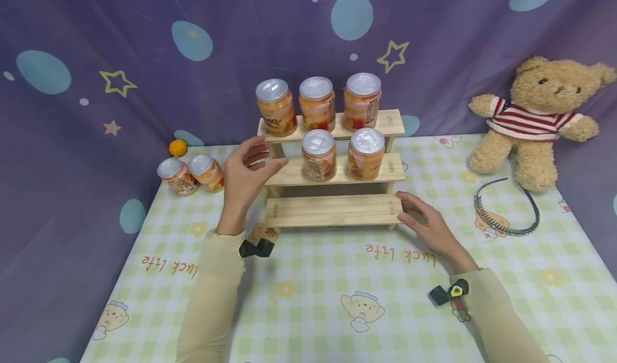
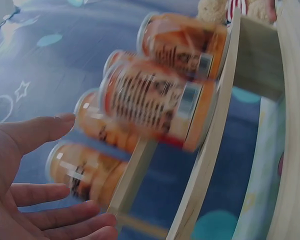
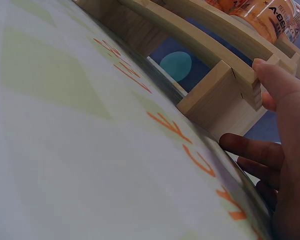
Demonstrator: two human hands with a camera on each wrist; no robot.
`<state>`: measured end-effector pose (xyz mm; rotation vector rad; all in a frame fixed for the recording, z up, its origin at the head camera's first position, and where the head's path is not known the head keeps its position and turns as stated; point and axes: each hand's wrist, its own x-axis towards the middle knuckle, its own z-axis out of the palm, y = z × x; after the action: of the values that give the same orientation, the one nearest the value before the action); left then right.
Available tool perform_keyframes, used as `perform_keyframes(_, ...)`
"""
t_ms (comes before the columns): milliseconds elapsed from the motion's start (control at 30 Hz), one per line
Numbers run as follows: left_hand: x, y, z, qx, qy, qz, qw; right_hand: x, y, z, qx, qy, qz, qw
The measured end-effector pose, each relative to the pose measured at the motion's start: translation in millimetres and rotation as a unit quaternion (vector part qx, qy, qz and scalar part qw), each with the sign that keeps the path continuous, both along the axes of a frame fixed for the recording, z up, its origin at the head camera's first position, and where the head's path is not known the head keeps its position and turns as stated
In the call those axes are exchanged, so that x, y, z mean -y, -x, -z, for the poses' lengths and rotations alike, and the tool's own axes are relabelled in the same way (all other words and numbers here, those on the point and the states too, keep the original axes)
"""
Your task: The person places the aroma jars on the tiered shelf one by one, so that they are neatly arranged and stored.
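The right hand [image 1: 426, 221] lies low on the counter [image 1: 337, 277], its fingers [image 3: 270, 82] straight and touching the right end of the rack's [image 1: 332, 210] bottom step, seemingly steadying it. The left hand [image 1: 246, 173] hovers open at the left end of the middle step, fingers [image 2: 35, 132] apart and holding nothing; that spot stands empty beside two jars [image 1: 319, 155]. Judging by this, a placing step is between jars: the next move would call for fetching one of the two spare jars [image 1: 193, 174] standing left of the rack.
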<state>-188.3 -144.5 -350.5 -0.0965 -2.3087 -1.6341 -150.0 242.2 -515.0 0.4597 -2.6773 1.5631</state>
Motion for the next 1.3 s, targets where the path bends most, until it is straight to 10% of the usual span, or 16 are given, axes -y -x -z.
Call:
perform_keyframes(867, 126, -1.0, 20.5, 0.011, -0.027, -0.210, 0.9772, -2, -0.5, 0.5, 0.000, -0.005, 0.005, 1.000)
perform_keyframes(1300, 170, 12.3, 34.6, 0.057, 0.013, -0.334, 0.9408, 0, 0.3, 0.0, 0.002, -0.006, 0.005, 1.000)
